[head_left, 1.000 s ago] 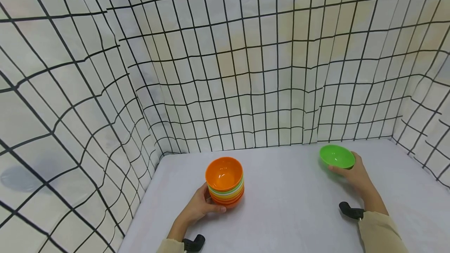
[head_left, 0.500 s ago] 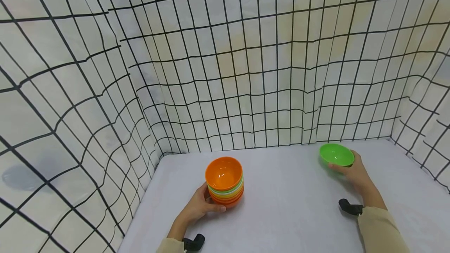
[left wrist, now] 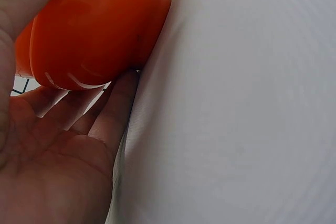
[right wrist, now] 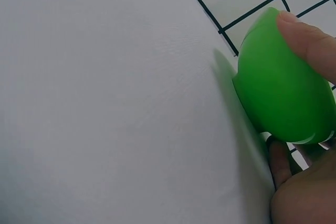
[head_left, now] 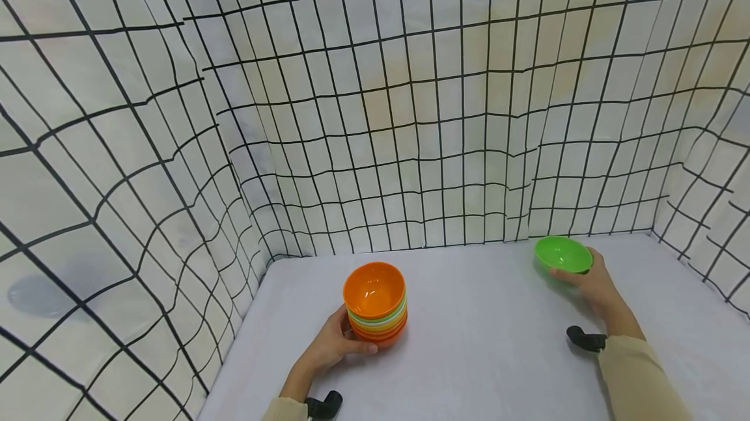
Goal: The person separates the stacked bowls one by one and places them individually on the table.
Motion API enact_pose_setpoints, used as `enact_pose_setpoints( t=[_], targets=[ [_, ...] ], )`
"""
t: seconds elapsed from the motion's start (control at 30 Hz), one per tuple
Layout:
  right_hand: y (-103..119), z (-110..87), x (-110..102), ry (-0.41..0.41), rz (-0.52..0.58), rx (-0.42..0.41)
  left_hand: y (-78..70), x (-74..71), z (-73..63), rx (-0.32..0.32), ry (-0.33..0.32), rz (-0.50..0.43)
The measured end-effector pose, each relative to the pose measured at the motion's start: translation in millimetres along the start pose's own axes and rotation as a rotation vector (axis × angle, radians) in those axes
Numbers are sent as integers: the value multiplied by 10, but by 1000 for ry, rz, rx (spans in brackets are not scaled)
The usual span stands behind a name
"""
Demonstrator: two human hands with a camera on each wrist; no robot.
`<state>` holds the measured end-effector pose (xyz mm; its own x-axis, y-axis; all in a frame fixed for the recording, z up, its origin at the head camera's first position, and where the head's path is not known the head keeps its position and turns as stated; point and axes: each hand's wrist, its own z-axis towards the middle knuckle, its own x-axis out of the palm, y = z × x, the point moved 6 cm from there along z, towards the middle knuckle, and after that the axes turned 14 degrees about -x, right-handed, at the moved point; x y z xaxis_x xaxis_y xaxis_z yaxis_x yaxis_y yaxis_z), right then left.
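A stack of several bowls [head_left: 377, 323], orange on top with green, white, yellow and orange rims below, stands upright on the white table. My left hand [head_left: 335, 344] holds its left and near side low down, thumb in front and fingers curled behind. In the left wrist view the lowest orange bowl [left wrist: 100, 30] sits on the cloth. At the far right, my right hand [head_left: 594, 287] grips a single green bowl [head_left: 562, 254] by its right side. The right wrist view shows the thumb at the green bowl's rim and its base at or just above the cloth; I cannot tell which.
A white cloth covers the table [head_left: 463, 330]. White walls with a black grid [head_left: 445, 115] rise along the back, left and right edges. The green bowl is close to the back wall. Black wrist mounts [head_left: 586, 339] stick out from both sleeves.
The right hand and green bowl have shifted very slightly toward the back. The left hand and the stack keep their place.
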<state>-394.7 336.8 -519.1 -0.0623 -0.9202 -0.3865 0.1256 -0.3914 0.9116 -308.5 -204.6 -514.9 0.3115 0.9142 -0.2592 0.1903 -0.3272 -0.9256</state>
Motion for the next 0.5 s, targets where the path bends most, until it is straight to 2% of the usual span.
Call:
enact_pose_setpoints(
  t=[0.5],
  targets=[
    [-36, 37, -12, -2, 7, -4, 9, 0, 7, 3, -4, 7]
  ],
)
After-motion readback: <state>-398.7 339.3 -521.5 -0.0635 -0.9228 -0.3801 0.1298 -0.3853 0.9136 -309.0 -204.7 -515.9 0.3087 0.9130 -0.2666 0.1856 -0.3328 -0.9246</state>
